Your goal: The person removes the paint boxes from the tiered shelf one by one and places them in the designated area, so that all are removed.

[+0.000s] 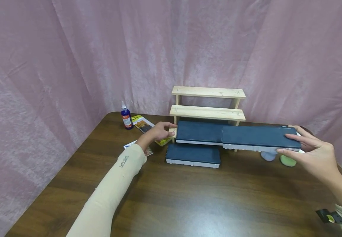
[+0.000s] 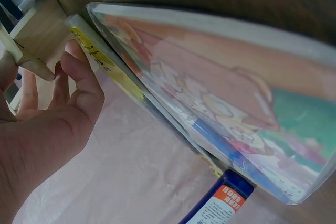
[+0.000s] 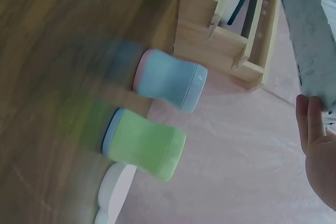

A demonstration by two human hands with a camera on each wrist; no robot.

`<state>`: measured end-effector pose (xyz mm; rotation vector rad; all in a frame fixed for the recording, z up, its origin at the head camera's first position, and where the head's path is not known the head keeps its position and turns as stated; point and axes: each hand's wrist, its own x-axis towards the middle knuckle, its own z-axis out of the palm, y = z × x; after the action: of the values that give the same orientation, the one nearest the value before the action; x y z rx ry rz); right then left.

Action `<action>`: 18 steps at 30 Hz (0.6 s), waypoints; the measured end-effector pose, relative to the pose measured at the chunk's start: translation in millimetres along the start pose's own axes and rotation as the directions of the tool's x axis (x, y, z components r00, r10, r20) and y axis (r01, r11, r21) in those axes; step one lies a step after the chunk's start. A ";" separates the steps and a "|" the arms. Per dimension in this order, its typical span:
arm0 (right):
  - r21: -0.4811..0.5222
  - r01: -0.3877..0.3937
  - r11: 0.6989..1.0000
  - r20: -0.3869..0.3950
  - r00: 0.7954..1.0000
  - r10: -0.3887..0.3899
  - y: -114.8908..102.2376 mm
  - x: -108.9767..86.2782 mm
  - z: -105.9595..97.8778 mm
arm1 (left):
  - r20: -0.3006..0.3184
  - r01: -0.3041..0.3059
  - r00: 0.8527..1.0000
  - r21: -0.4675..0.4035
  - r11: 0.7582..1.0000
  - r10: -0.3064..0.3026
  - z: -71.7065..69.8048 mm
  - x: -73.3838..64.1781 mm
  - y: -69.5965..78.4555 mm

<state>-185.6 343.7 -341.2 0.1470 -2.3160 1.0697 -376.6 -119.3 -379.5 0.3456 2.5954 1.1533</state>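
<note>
In the head view my left hand (image 1: pixel 158 131) pinches the left end of the lowest board on a tiered wooden shelf (image 1: pixel 207 112). A long flat box (image 1: pixel 199 131) with a dark blue top and pale sides lies along that board. My right hand (image 1: pixel 316 153) grips the right end of a similar box (image 1: pixel 256 136), raised above the table, its left end overlapping the shelved box in this view. The right wrist view shows the raised box's pale underside (image 3: pixel 310 40) with fingers against it. Below the shelf, another blue-topped box (image 1: pixel 193 154) lies on the table.
A blue bottle (image 1: pixel 126 118) stands at the back left beside a yellow-edged packet (image 1: pixel 142 124). A clear-wrapped picture packet (image 2: pixel 226 93) is near my left wrist. Right of the shelf are a light-blue container (image 3: pixel 168 80), a green one (image 3: pixel 144 142) and a white rounded object (image 3: pixel 114 190). A pink curtain (image 1: pixel 147 59) hangs behind.
</note>
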 end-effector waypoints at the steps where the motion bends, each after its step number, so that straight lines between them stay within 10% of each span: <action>1: 0.000 0.000 1.000 -0.005 1.000 0.000 0.8 -1.2 -1.1 | -0.001 -0.002 1.000 0.001 1.000 0.002 -0.1 -0.5 -0.5; 11: 0.132 0.001 0.991 0.025 1.000 -0.004 7.5 -5.3 -13.6 | -0.009 0.006 1.000 0.009 1.000 -0.006 -1.4 -1.3 -0.7; 18: 0.044 -0.061 0.997 0.105 0.993 0.056 12.6 -12.6 -16.2 | -0.002 0.001 1.000 0.009 1.000 -0.001 -0.6 -1.1 0.5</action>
<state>-171.9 362.2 -348.2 0.1575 -2.4016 1.1725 -375.7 -119.7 -378.5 0.3450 2.6030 1.1422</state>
